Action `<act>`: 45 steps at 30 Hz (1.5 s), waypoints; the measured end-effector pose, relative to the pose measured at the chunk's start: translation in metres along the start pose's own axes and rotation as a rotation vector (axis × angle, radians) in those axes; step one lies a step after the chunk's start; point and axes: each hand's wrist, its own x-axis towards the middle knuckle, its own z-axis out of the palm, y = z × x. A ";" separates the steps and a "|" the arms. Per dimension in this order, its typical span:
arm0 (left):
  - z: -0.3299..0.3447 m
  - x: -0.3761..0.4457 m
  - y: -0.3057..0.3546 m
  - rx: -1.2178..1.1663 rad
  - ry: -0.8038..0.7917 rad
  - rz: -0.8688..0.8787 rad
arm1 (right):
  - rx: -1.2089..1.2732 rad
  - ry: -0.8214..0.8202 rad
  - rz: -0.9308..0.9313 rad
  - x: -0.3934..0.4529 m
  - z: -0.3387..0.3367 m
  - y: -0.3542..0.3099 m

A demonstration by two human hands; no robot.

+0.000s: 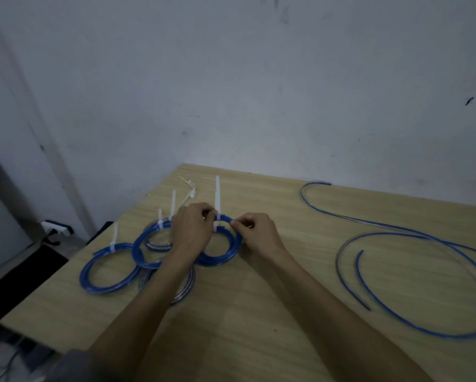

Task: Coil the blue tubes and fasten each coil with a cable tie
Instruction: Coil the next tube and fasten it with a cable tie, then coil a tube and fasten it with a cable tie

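Both hands, left [192, 230] and right [256, 232], pinch the blue coil [225, 257] at its white cable tie [217, 199] (tail sticking upright).

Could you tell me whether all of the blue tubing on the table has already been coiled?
No, a long loose blue tube lies in open curves on the table, right of the tied coils.

No readable text, labels, brands or numbers anywhere.
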 end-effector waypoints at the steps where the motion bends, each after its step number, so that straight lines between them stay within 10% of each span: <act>1: 0.000 0.000 -0.004 0.075 -0.005 0.010 | -0.048 -0.001 -0.006 0.000 0.004 0.000; 13: 0.029 -0.025 0.036 -0.024 0.036 0.248 | -0.363 0.008 -0.094 -0.035 -0.049 0.013; 28: 0.103 -0.094 0.143 -0.210 -0.371 0.670 | -0.859 0.285 0.003 -0.168 -0.171 0.071; 45: 0.107 -0.114 0.147 -0.223 -0.254 0.822 | -0.997 0.297 -0.167 -0.179 -0.171 0.077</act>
